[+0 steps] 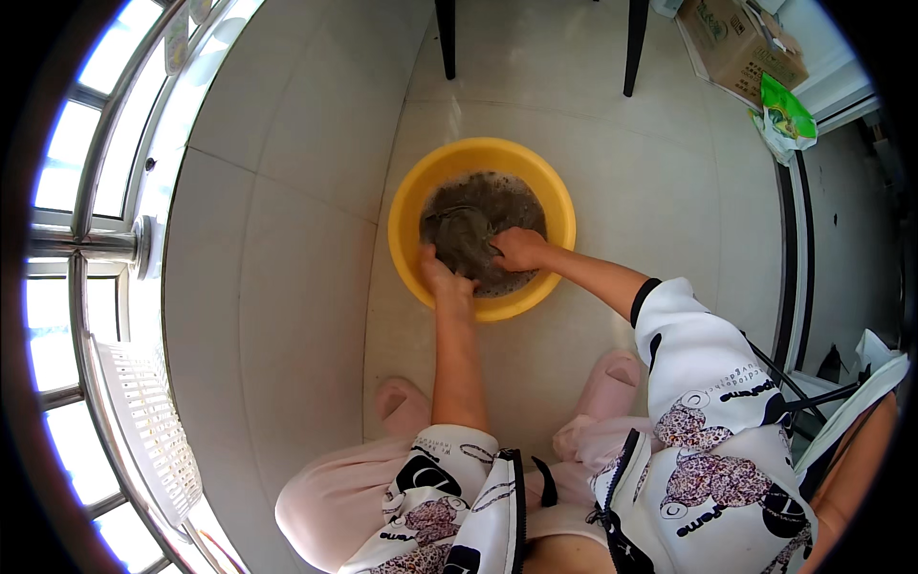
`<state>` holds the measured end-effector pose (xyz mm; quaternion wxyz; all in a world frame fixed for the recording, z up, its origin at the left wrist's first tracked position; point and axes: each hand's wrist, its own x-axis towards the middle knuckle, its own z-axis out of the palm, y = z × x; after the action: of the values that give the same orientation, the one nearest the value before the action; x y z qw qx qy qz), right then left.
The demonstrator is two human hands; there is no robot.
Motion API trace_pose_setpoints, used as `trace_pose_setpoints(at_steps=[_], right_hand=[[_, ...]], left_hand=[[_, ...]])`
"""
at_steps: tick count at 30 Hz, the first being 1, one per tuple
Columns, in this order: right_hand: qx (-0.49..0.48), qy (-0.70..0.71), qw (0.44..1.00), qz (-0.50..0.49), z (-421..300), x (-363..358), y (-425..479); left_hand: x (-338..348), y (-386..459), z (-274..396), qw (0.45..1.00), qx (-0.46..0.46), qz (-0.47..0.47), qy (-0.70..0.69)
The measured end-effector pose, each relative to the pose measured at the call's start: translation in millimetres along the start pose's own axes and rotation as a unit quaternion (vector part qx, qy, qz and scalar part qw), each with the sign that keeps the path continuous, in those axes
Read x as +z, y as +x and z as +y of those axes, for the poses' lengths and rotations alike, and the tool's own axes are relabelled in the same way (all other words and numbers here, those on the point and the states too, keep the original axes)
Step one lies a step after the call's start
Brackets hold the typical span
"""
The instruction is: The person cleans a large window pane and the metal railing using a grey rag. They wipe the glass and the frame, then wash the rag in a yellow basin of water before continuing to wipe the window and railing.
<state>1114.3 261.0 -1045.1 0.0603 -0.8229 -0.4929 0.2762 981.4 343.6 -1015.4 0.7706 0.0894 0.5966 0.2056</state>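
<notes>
A round yellow plastic basin (482, 308) stands on the tiled floor in front of me. Murky grey-brown water (520, 201) with foam around its edge fills the lower part. A dark grey-green cloth (459, 233) lies bunched in that water, partly above the surface. My left hand (446, 276) holds the cloth's near left side, with the thumb along the left and some fingers hidden by the hand and cloth. From the right, my right hand (520, 249) grips the cloth's right edge, its fingertips partly hidden in the folds and water.
Tiled wall (301, 237) rises left of the basin. Beyond it stand black furniture legs (446, 39). A cardboard box (746, 50) and green plastic bag (787, 115) sit far right, near a door track (789, 237). A white plastic basket (147, 423) hangs by the window bars; pink slippers (401, 403) flank my legs.
</notes>
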Motion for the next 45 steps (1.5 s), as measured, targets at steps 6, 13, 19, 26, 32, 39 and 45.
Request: trace_pose_setpoints(at_steps=[6,13,19,26,32,39,45], right_hand=[[-0.008,0.363,0.93,0.061,-24.5,-1.2,-18.3],[-0.18,0.299,0.93,0.113,-88.2,-53.9,-89.4],[-0.17,0.26,0.919,0.242,-99.6,-43.7,-61.5],[-0.005,0.15,0.952,0.268,-48.1,-51.1,-0.3],[0.148,0.036,0.972,0.177,9.7,-10.5,15.2],[0.091,0.043,0.993,-0.053,6.2,-28.6,7.4],[-0.138,0.36,0.922,0.017,-71.0,-39.7,-50.7]], left_hand=[[-2.1,20.8,-15.1,0.989,-0.007,-0.144,-0.013],[11.0,-50.8,-0.9,0.967,0.02,-0.234,-0.101],[-16.8,58.9,-28.8,0.918,0.064,-0.378,-0.096],[22.6,24.1,-25.6,0.977,-0.033,-0.186,-0.097],[6.2,10.4,3.6,0.998,0.044,-0.038,-0.02],[3.1,-5.0,-1.4,0.997,0.012,-0.075,-0.022],[-18.1,56.7,-11.7,0.974,0.021,-0.199,-0.102]])
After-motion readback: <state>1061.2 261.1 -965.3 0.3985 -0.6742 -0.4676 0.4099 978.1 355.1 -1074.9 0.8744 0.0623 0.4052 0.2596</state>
